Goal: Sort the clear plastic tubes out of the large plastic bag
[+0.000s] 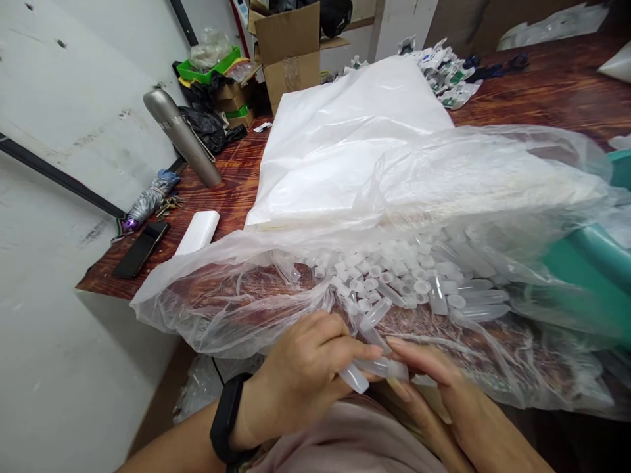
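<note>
Translucent plastic tubes [354, 378] are in my left hand [310, 361], which wears a black band and has its fingers curled round them. My right hand [438, 387] meets it at the bottom centre, its fingers closed on the whitish end of a tube [397, 370]. Another tube [372, 334] slants just above the fingertips. Beyond my hands, many small white caps [371, 284] and more clear tubes [486, 304] lie on a thin clear plastic bag [211, 315] at the table's front edge.
A stack of white plastic sheets [335, 144] covers the middle of the table [537, 98]. At the left are a steel flask [182, 138], a phone [140, 249], a white box [198, 231] and an umbrella [154, 196]. A teal basin [591, 276] stands right; a cardboard box [288, 52] is behind.
</note>
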A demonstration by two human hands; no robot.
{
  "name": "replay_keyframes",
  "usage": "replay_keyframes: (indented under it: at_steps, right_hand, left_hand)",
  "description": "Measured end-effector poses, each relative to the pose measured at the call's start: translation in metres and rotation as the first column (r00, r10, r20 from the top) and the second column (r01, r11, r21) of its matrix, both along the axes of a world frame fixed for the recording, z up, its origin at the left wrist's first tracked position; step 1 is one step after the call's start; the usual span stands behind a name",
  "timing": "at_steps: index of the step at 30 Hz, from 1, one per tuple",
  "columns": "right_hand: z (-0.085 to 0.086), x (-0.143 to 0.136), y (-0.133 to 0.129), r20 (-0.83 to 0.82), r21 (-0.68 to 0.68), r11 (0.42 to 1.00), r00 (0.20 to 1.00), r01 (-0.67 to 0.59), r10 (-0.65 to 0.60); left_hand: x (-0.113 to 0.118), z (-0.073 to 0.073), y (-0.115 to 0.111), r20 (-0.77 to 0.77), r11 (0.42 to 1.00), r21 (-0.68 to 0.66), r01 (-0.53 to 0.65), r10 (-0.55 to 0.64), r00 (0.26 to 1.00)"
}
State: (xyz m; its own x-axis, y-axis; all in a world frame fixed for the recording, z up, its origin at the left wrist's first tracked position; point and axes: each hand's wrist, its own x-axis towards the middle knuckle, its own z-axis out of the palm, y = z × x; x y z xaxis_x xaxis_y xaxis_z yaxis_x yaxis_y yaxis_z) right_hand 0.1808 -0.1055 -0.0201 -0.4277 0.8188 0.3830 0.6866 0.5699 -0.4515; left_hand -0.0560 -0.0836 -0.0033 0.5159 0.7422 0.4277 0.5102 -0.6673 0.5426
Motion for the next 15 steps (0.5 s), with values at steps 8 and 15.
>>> replay_keyframes:
  at_steps: [8, 15]
  right_hand:
    - [-0.0004, 0.0099, 0.0025, 0.014, -0.002, 0.999, 0.999, -0.046, 0.046]
    - [-0.0019, 0.0065, -0.0011, -0.012, -0.016, 0.996, 0.996, -0.093, 0.092]
  left_hand:
    - [0.0052, -0.0002, 0.0012, 0.028, 0.993, -0.117, 0.018, -0.015, 1.000]
    - [0.0061, -0.0009, 0.0026, -0.013, 0.998, -0.052, 0.041, -0.042, 0.999]
